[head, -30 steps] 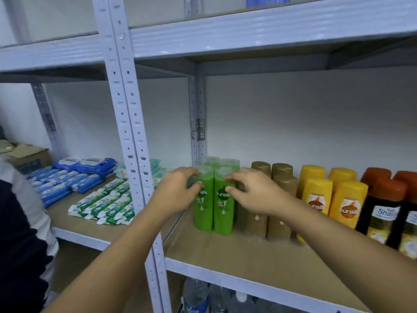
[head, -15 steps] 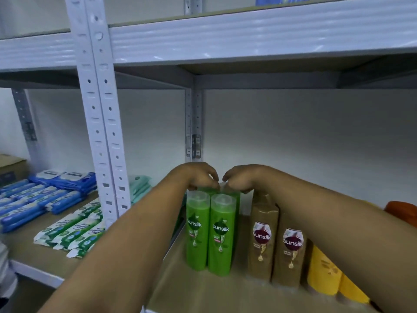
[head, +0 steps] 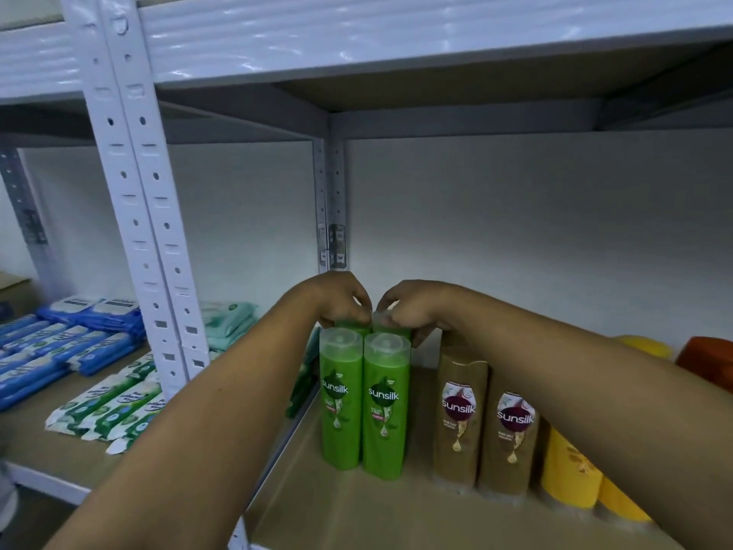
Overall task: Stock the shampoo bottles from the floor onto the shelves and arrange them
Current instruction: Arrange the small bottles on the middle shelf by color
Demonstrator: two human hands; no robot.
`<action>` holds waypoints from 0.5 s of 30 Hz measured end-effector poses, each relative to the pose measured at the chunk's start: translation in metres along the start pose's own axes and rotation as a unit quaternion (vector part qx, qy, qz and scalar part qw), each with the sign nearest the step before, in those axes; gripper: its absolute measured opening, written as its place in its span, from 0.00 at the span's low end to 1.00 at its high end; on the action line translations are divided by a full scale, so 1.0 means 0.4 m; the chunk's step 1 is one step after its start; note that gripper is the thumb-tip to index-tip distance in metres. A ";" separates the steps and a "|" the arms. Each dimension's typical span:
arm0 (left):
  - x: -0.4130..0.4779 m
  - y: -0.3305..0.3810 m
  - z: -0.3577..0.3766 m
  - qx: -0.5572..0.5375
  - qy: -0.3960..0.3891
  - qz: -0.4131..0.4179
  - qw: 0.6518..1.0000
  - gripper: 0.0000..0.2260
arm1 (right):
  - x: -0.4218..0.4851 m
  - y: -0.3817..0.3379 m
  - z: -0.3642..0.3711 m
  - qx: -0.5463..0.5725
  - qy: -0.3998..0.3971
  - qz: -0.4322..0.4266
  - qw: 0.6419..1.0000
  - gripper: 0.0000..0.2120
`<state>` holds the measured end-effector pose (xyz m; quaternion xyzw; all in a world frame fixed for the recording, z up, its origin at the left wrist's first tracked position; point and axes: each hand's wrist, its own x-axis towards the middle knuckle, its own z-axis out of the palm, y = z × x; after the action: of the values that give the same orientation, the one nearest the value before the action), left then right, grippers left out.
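Two green Sunsilk shampoo bottles [head: 363,402] stand upright side by side at the left end of the wooden shelf [head: 357,510]. Behind them stand two more green bottles [head: 390,329], mostly hidden. My left hand [head: 341,301] grips the cap of the rear left bottle from above. My right hand [head: 410,309] grips the cap of the rear right bottle. Right of them stand two brown Sunsilk bottles [head: 486,422], partly behind my right forearm.
Yellow bottles [head: 575,474] and an orange-capped bottle [head: 704,361] continue the row to the right. A white perforated upright [head: 146,216] divides the bays. The left bay holds blue packs [head: 67,343], green-and-white sachets [head: 111,410] and mint packs [head: 228,323].
A second ago my hands held the front green bottles by their sides; they have since reached over to the rear pair's caps. My view has moved closer and lower.
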<state>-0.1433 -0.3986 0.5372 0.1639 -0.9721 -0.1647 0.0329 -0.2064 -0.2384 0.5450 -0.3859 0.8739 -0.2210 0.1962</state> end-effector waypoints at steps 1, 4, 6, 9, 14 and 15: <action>-0.001 -0.002 -0.001 0.001 -0.004 0.000 1.000 0.16 | -0.005 -0.001 -0.001 -0.006 0.001 0.000 1.000 0.20; -0.010 0.008 -0.012 0.054 0.006 0.022 0.998 0.22 | -0.033 0.014 -0.027 -0.067 0.023 -0.019 0.997 0.24; -0.030 0.032 -0.026 0.092 0.055 0.057 0.993 0.22 | -0.084 0.036 -0.061 -0.148 0.062 -0.048 0.986 0.23; -0.079 0.098 -0.033 0.057 0.111 0.135 0.983 0.17 | -0.192 0.086 -0.111 -0.231 0.090 -0.057 0.967 0.21; -0.134 0.240 0.025 0.059 -0.015 0.242 0.968 0.18 | -0.295 0.180 -0.136 -0.294 -0.003 0.018 0.956 0.23; -0.134 0.263 0.046 0.081 -0.034 0.247 0.965 0.19 | -0.300 0.195 -0.130 -0.300 -0.018 0.026 0.953 0.23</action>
<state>-0.1271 -0.2813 0.5543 -0.0844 -0.9930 -0.0781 0.0258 -0.2038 -0.0876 0.5666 -0.4079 0.9061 0.0635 0.0923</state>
